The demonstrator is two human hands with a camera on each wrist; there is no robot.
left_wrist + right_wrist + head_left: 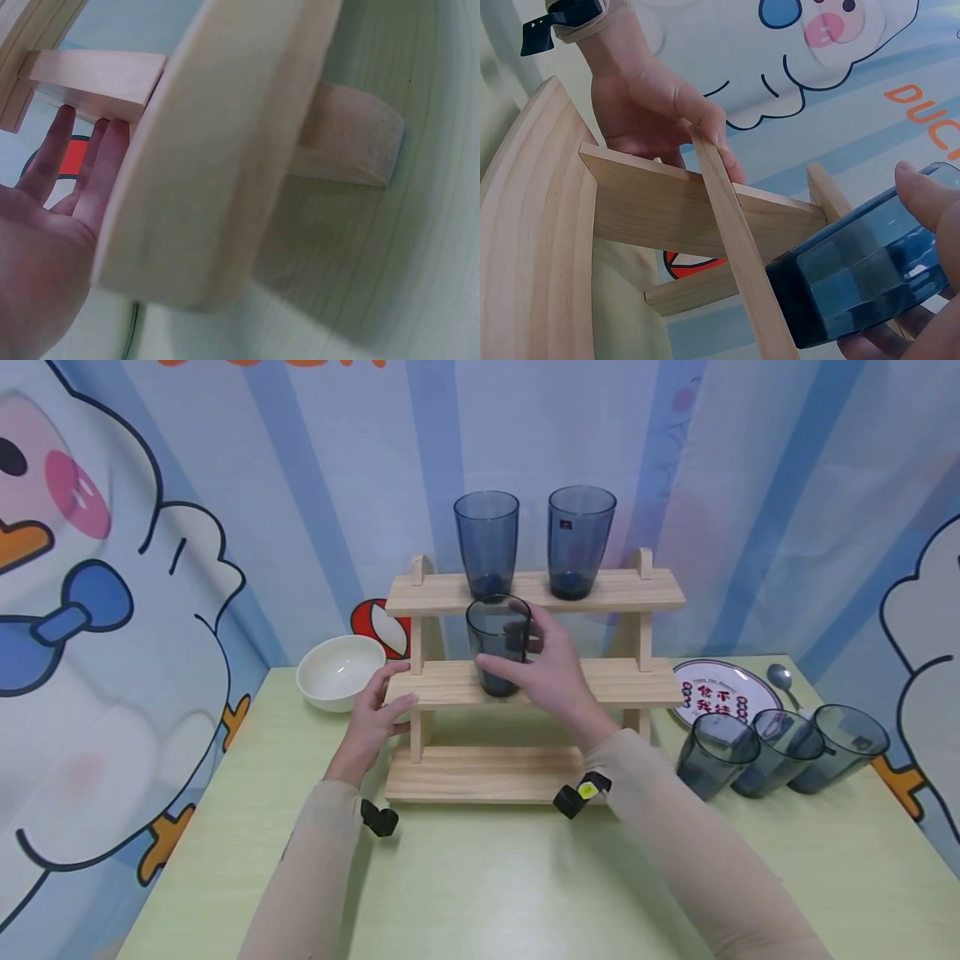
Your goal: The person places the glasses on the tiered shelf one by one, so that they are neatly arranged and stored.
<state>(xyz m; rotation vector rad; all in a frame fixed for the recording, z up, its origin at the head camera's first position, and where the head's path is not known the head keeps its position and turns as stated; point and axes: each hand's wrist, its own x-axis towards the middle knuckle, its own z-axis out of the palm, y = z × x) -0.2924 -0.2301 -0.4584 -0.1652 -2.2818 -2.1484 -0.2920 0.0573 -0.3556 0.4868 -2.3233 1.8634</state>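
Observation:
My right hand [551, 672] grips a blue-grey drinking glass [492, 631], thumb at the front and fingers round the far side. The glass is upright, its base right at the middle board of a three-tier wooden shelf [435, 685]. In the right wrist view the dark base of this glass [862, 262] meets that board. My left hand [372, 718] holds the shelf's left end, with its thumb on the middle board in the right wrist view. The left wrist view shows its fingers [52, 154] against the wooden side support. Two more glasses [486, 539] stand upright on the top board.
On the right of the table [480, 877], three similar glasses [717, 756] stand in a row. Behind them lie a printed plate [723, 689] and a spoon [782, 681]. A white bowl [339, 672] sits left of the shelf. A cartoon-printed curtain [337, 485] hangs behind.

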